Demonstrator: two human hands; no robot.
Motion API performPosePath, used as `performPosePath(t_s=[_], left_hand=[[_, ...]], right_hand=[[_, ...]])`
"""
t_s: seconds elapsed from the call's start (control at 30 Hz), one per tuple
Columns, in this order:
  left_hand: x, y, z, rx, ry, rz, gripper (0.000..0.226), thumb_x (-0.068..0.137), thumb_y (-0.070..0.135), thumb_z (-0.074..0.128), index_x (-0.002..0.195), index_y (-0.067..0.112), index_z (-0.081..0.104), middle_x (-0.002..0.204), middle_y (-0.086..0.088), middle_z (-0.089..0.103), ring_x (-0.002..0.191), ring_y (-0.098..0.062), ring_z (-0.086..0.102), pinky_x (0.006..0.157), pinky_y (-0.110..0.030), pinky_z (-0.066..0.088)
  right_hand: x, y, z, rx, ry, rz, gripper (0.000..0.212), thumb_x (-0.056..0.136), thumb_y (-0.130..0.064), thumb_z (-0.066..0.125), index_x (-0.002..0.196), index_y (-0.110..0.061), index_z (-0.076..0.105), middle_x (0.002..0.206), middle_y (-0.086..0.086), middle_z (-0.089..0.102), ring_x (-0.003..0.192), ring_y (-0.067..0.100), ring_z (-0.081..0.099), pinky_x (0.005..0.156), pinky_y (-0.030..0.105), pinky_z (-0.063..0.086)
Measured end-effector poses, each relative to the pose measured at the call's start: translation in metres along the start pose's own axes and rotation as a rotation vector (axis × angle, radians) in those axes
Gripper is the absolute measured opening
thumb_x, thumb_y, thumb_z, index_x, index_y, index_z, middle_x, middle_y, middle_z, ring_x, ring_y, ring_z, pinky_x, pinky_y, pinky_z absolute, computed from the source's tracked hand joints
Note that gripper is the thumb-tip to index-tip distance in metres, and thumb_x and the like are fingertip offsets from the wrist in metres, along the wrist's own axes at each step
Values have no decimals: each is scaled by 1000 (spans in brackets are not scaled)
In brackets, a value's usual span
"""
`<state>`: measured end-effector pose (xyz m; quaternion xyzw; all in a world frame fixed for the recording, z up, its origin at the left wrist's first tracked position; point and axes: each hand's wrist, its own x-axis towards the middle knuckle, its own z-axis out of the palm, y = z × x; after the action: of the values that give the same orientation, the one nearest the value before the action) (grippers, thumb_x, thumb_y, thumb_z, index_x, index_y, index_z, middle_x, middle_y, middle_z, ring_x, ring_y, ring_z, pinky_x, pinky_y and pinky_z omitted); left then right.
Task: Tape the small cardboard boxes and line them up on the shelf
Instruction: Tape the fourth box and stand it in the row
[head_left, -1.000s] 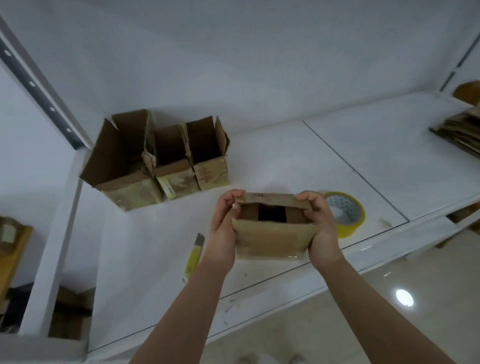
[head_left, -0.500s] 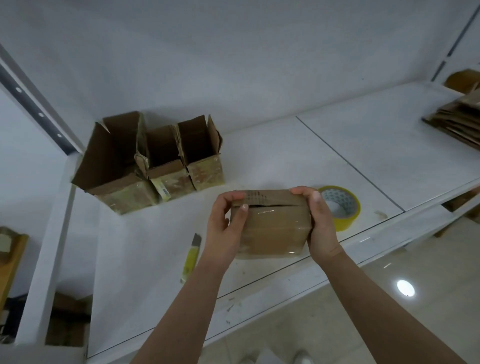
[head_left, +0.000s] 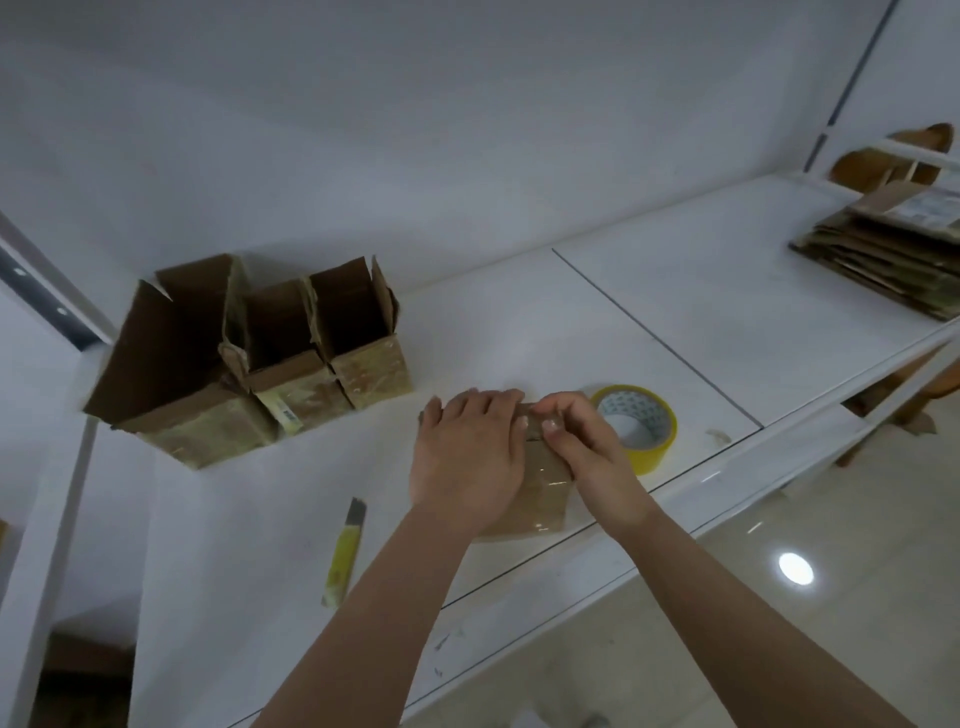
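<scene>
Left hand lay flat on the box; right hand pinched its flap. Best press flaps flush before taping.

Brightness: soft and even, with a cool grey-blue cast on the white shelf and the wall.
Light source: overhead — one lamp shows as a round white glare spot on the glossy floor.
Shadows: faint and diffuse; the open boxes are dark inside, and a dim patch sits under the shelf at lower left.
Glare: thin highlights on the shelf's front edge and on the clear tape of the box under the hands.
Blur: slight motion softness on the fingers and the frame's left edge.
Distortion: wide-angle — the shelf posts lean and bow near the borders.
Focus: the flat cardboard stack at far right is soft.
</scene>
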<state>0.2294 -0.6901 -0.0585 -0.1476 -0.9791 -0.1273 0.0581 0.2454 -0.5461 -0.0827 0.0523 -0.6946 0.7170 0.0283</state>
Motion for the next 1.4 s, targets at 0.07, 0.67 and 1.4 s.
performPosePath(t_s=[0.07, 0.67, 1.4], left_hand=[[0, -3, -1, 5, 13, 2, 41, 102, 38, 26, 136, 31, 47, 134, 7, 56, 127, -17, 46, 112, -40, 21], [1, -5, -4, -81, 53, -100, 39, 102, 42, 34, 139, 34, 44, 134, 8, 57, 128, -14, 47, 115, -37, 21], [-11, -10, -26, -1240, 201, -174, 71, 88, 76, 30, 128, 28, 63, 117, 19, 69, 117, 6, 56, 97, -10, 41]], right_hand=[[2, -10, -16, -89, -39, -30, 23, 99, -15, 47, 112, -3, 61, 107, 3, 62, 102, 8, 55, 91, 19, 42], [30, 7, -100, -1456, -35, 107, 14, 92, -33, 58, 98, -21, 63, 98, 2, 68, 102, 24, 62, 94, 30, 34], [57, -112, 2, -590, -480, 69, 81, 63, -81, 63, 85, -2, 68, 66, 2, 61, 57, 8, 59, 53, 21, 43]])
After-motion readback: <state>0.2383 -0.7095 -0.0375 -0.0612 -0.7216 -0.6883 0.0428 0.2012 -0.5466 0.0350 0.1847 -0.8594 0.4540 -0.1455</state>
